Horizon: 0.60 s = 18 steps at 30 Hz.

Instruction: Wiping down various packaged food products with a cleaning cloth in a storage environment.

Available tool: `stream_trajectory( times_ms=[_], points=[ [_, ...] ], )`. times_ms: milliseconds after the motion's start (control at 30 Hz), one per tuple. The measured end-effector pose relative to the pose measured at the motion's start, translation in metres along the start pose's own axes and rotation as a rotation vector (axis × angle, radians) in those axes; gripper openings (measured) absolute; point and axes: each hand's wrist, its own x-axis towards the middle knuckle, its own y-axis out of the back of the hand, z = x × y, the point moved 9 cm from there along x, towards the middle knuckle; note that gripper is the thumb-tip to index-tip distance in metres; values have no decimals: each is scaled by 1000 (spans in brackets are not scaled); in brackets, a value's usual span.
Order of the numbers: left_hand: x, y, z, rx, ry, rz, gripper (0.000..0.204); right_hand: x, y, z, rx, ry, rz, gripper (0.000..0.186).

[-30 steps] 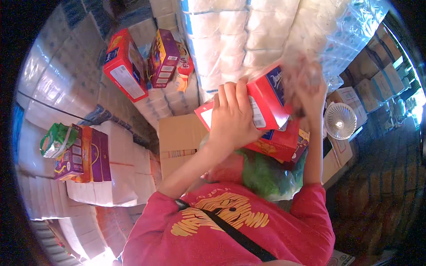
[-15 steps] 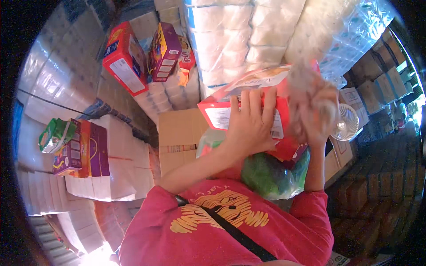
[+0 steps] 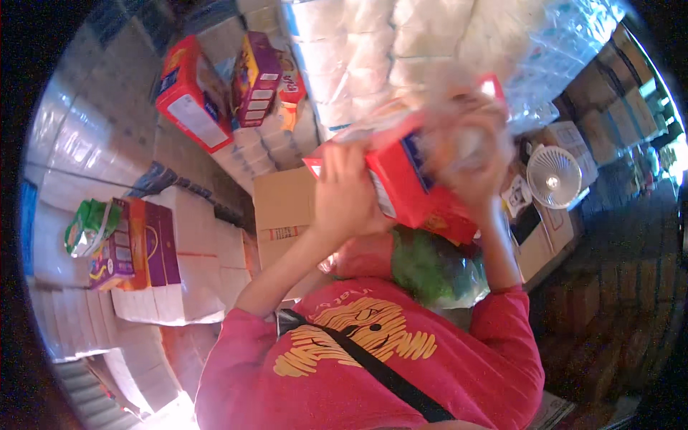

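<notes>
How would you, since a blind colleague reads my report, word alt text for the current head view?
A person's left hand grips a red box while the right hand, blurred, is over its right end. Plastic-wrapped white packs stand behind, brown cardboard lies to the left, and a round white fan is at right.

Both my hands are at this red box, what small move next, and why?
Perhaps steady the red box with your left hand first: that hand holds one end, the box looks tilted, and your right hand at the other is too blurred to judge.
</notes>
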Motion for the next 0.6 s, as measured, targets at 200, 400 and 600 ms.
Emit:
stream_trajectory(
  times_ms=[200,400,600],
  points=[
    [-7,-2,-38,28,-69,-113,74,0,-31,-39,197,-8,-118,32],
    [-3,8,-61,-33,-167,-54,73,9,8,92,-213,-280,119,47],
    [19,17,-32,-82,-80,4,75,11,-31,30,-66,-166,58,46]
  ],
)
